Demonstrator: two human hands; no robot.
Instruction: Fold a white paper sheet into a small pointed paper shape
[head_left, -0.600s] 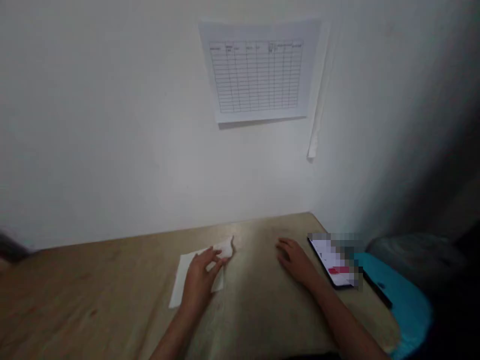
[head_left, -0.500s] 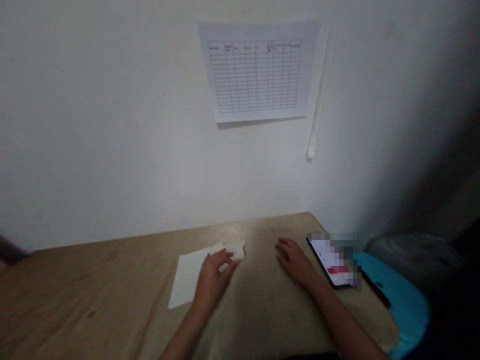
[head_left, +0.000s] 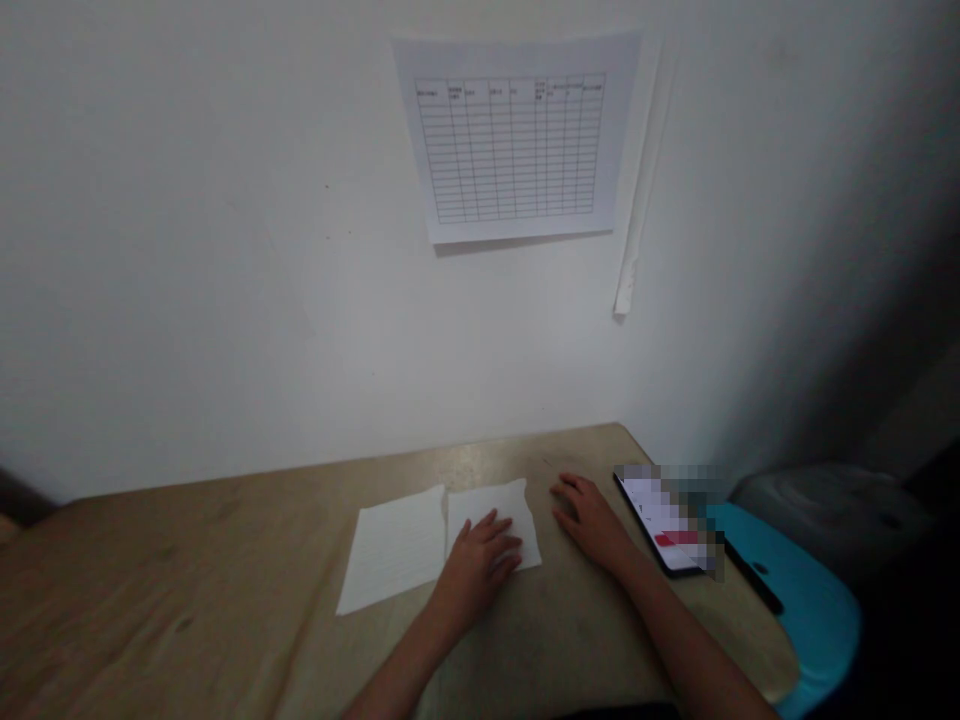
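Note:
Two white sheets of paper lie side by side on the wooden table, a lined left sheet (head_left: 394, 548) and a smaller right sheet (head_left: 487, 498) with uneven edges. My left hand (head_left: 484, 555) rests flat on the right sheet with its fingers spread, covering its lower middle part. A narrow gap separates the two sheets. To the right of them, my right hand (head_left: 589, 515) lies on the tabletop, fingers apart and slightly bent, holding nothing. It touches neither sheet.
A phone (head_left: 660, 525) with a lit screen lies by the table's right edge, partly blurred out. Beyond that edge are a dark stick-like object (head_left: 754, 575) and a blue stool-like surface (head_left: 814, 590). A printed table sheet (head_left: 517, 150) hangs on the white wall behind the table (head_left: 187, 580).
My left hand has moved right and spread its fingers. The right sheet, bunched or folded small under the fingers before, now lies spread out. My right hand has stayed in place.

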